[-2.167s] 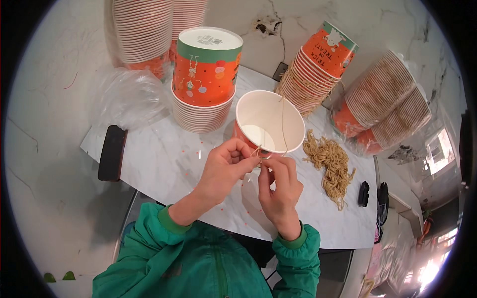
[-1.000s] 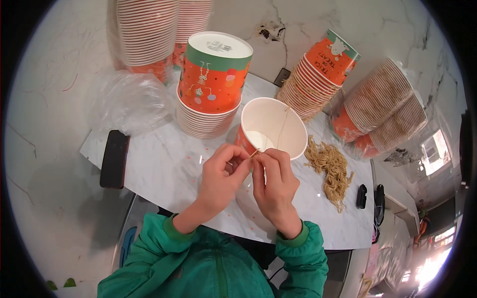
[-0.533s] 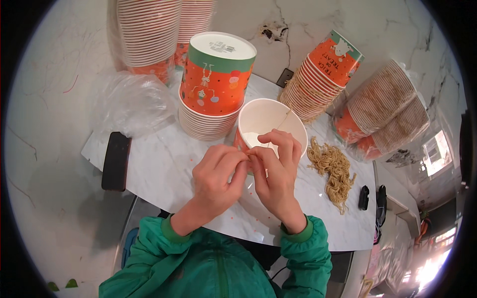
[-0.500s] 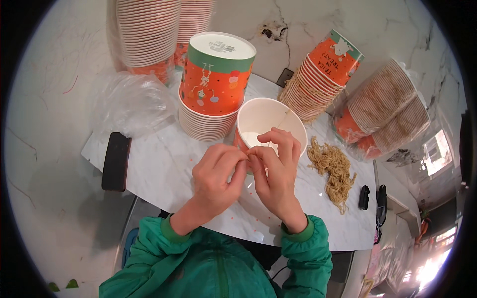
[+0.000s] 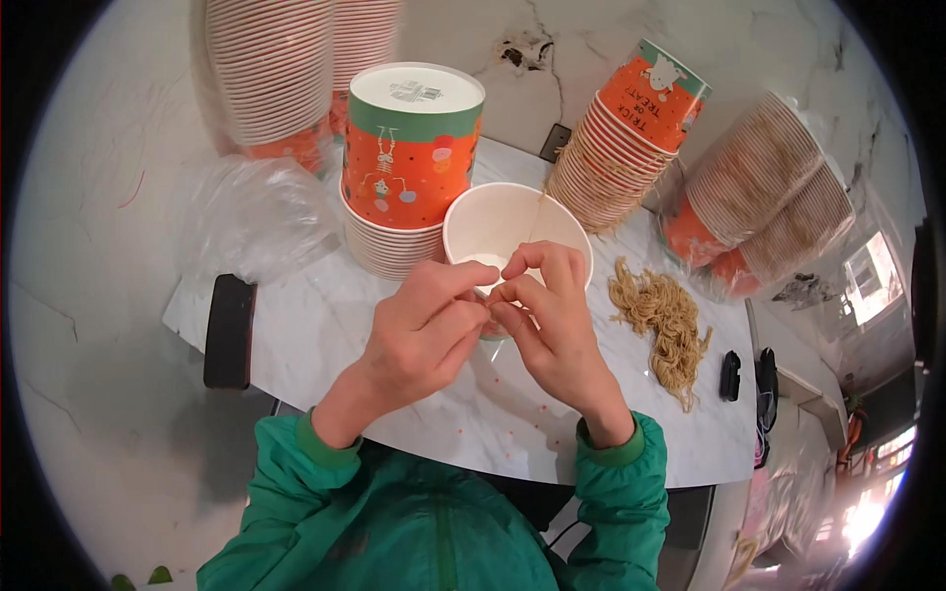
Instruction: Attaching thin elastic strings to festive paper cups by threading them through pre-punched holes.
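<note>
A paper bucket [image 5: 512, 219], white inside, stands upright on the table in front of me. A thin strand of twine [image 5: 537, 219] runs from its far rim down across the opening toward my fingers. My left hand [image 5: 419, 335] and my right hand [image 5: 562, 340] meet at the bucket's near rim, thumbs and fingertips pinched together and nearly touching. Both pinch the twine there, though its end is mostly hidden by the fingers. The right forefinger is raised and bent over the opening. A heap of tan twine [image 5: 662, 330] lies right of the bucket.
Left of the bucket stands an upside-down stack of orange and green buckets [image 5: 409, 172]. Behind on the right is a tilted stack with twine [image 5: 616, 148]; wrapped stacks [image 5: 759, 182] lie beyond. A phone [image 5: 230, 330], plastic bag [image 5: 256, 212] and small black object [image 5: 729, 376] edge the table [image 5: 394, 433].
The view has shifted slightly. My left forefinger has lifted and stretched toward the right hand. The fingertips of both hands have shifted against each other at the rim.
</note>
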`<state>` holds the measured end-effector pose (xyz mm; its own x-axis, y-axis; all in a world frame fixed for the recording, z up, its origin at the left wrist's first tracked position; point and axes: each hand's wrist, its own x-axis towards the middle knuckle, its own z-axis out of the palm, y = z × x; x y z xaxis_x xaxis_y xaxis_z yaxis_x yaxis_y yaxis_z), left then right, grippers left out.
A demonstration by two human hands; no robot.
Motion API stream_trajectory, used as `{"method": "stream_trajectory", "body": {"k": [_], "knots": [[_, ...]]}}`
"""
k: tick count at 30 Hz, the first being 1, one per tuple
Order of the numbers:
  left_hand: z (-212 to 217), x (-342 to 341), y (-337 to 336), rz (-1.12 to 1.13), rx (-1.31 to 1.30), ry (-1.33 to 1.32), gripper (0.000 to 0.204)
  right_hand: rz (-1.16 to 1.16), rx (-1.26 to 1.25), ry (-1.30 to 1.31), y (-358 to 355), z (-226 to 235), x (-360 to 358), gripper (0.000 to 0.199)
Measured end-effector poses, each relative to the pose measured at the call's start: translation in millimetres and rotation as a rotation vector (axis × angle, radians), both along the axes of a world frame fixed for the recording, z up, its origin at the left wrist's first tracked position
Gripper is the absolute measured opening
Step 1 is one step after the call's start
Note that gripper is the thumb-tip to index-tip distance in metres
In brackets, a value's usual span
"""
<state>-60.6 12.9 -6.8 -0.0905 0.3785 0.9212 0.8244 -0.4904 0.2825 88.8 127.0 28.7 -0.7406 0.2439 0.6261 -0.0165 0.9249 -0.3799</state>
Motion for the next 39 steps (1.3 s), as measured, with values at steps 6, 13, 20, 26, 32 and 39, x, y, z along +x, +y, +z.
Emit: {"method": "stream_trajectory", "body": {"k": [6, 13, 20, 26, 32, 39], "knots": [[3.0, -11.8, 2.3, -0.071, -0.03, 0.159, 0.027, 0.07, -0.022, -0.062, 10.1, 7.0, 5.5, 0.011], [-10.7, -3.0, -4.4, -0.089, -0.128, -0.084, 0.025, 0.025, -0.024, 0.042, 4.7, -3.9, 3.6, 0.013], [-9.9, 21.1, -16.3, -0.455, -0.363, -1.102, 0.017, -0.17, 0.212, 0.211, -23.6, -17.9, 9.5, 0.028], [-9.0, 26.9, -19.2, -0.488, -0.427, -1.265, 0.017, -0.17, 0.204, 0.205, -23.6, -29.6, 12.8, 0.029], [-12.2, 30.2, -20.8, -0.484, -0.404, -1.306, 0.017, -0.166, 0.196, 0.216, -25.3, -33.1, 16.3, 0.031], [-3.8, 43.9, -23.9, -0.371, -0.376, -1.247, 0.017, -0.173, 0.113, 0.213, -32.5, -29.8, 18.0, 0.03]]}}
